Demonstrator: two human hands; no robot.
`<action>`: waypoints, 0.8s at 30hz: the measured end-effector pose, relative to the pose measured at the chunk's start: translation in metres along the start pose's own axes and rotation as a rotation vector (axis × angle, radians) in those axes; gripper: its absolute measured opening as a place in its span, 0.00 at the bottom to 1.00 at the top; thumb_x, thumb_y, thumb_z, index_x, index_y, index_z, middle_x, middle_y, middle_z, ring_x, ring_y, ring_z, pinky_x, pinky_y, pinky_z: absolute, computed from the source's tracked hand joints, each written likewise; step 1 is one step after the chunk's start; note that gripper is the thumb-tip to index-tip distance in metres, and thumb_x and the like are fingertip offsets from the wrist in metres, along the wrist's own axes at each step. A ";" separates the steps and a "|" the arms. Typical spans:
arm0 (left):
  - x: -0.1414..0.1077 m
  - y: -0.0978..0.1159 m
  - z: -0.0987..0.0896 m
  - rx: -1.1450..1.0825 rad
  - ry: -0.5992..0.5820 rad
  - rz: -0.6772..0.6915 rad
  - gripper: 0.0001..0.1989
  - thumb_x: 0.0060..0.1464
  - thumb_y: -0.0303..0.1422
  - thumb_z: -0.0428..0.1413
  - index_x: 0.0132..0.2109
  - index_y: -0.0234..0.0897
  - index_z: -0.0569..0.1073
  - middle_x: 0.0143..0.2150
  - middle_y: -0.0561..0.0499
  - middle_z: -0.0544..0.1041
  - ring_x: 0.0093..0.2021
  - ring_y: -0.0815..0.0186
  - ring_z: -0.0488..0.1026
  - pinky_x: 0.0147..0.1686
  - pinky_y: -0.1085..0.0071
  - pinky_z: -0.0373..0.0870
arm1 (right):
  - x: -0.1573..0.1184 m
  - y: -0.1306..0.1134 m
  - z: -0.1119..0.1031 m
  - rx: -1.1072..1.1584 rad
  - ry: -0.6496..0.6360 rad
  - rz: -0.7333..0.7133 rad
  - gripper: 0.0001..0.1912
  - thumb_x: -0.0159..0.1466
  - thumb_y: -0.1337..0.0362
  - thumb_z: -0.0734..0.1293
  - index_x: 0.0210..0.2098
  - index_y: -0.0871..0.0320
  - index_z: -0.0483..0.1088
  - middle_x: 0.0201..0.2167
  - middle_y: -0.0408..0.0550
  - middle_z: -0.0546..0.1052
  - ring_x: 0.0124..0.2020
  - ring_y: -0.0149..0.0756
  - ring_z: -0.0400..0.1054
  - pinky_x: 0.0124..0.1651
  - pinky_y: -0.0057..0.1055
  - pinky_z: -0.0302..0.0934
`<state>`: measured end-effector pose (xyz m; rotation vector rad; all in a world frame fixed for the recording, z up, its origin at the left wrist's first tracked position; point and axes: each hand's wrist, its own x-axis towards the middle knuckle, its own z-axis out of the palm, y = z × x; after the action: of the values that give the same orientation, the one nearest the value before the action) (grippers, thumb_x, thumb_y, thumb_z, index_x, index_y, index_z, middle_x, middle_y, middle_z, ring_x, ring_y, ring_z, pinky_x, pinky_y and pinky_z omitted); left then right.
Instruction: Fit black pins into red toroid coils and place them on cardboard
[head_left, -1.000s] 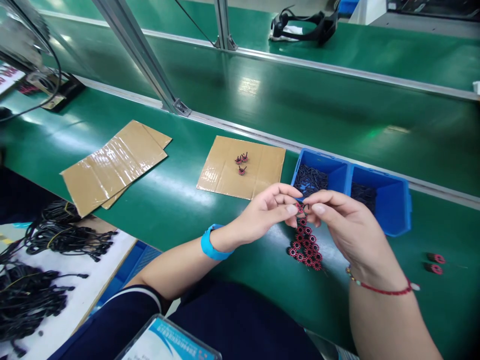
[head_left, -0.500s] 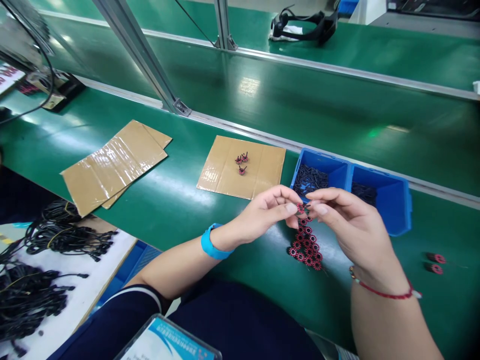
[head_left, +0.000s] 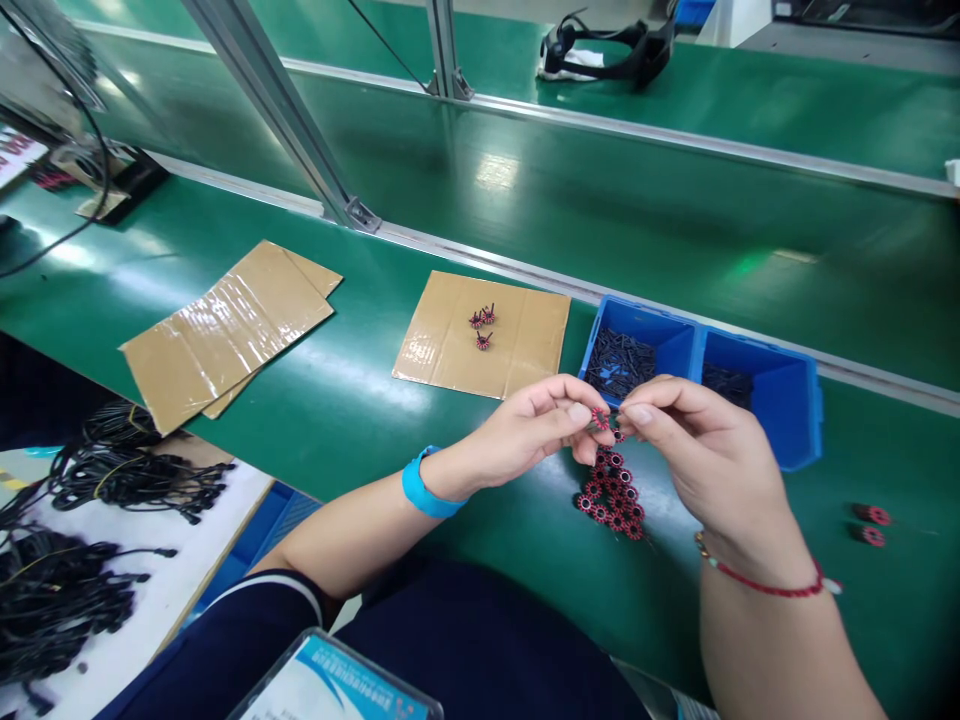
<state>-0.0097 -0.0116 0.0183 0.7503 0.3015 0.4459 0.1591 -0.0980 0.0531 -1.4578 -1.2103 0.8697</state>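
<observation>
Between its thumb and fingers my left hand (head_left: 536, 430) grips a small red coil ring (head_left: 600, 418). My right hand (head_left: 694, 450) is pinched close beside the ring; what its fingertips hold is too small to make out. Below both hands lies a cluster of red and black coil rings (head_left: 613, 492) on the green table (head_left: 360, 420). Behind my hands, a blue two-part bin (head_left: 787, 410) contains small dark tube-like pieces (head_left: 621, 360). Several coils with upright dark leads (head_left: 484, 340) rest on a cardboard sheet (head_left: 435, 335) to the left of the bin.
Two coils (head_left: 872, 535) lie at the right. More cardboard (head_left: 232, 330) overlaps at the left, above bundled black cables (head_left: 127, 470) on a lower white surface. A metal post (head_left: 277, 110) and rail stand behind; black goggles (head_left: 607, 55) sit on the far bench.
The fingertips of my right hand have shifted slightly, and the ring in my left hand shows more openly. The coils and bins look unmoved.
</observation>
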 end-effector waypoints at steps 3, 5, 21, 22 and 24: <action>0.000 0.000 0.000 -0.041 -0.015 -0.002 0.14 0.58 0.40 0.64 0.43 0.35 0.74 0.34 0.50 0.80 0.30 0.72 0.75 0.34 0.72 0.71 | -0.003 0.001 -0.004 -0.195 0.120 -0.099 0.07 0.69 0.60 0.68 0.34 0.52 0.75 0.31 0.43 0.75 0.33 0.34 0.69 0.37 0.33 0.63; 0.000 0.000 0.000 -0.068 -0.013 0.011 0.12 0.58 0.39 0.64 0.43 0.35 0.75 0.34 0.50 0.80 0.30 0.72 0.75 0.33 0.73 0.70 | -0.002 0.005 -0.008 -0.296 0.264 -0.150 0.06 0.69 0.59 0.68 0.36 0.52 0.74 0.32 0.45 0.75 0.34 0.36 0.69 0.38 0.35 0.62; 0.014 -0.003 -0.010 -0.041 0.286 0.021 0.08 0.55 0.29 0.63 0.41 0.32 0.75 0.35 0.50 0.78 0.32 0.72 0.74 0.39 0.69 0.67 | 0.079 0.058 0.001 -1.143 -0.179 0.154 0.08 0.63 0.69 0.64 0.34 0.59 0.77 0.37 0.58 0.83 0.38 0.47 0.77 0.36 0.35 0.62; 0.014 -0.002 -0.009 -0.032 0.288 0.020 0.07 0.55 0.29 0.63 0.41 0.32 0.75 0.35 0.50 0.78 0.32 0.72 0.74 0.39 0.69 0.66 | 0.079 0.056 0.000 -1.137 -0.168 0.164 0.09 0.64 0.68 0.64 0.34 0.58 0.77 0.37 0.58 0.83 0.38 0.47 0.77 0.37 0.36 0.62; 0.014 -0.002 -0.009 -0.015 0.286 0.018 0.07 0.55 0.29 0.63 0.41 0.32 0.74 0.36 0.50 0.78 0.32 0.73 0.74 0.39 0.69 0.66 | 0.077 0.052 -0.004 -1.108 -0.132 0.172 0.10 0.64 0.67 0.62 0.35 0.57 0.77 0.37 0.56 0.83 0.38 0.48 0.77 0.38 0.37 0.62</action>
<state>-0.0010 -0.0008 0.0090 0.6746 0.5579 0.5730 0.1936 -0.0237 0.0088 -2.4189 -1.8134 0.3657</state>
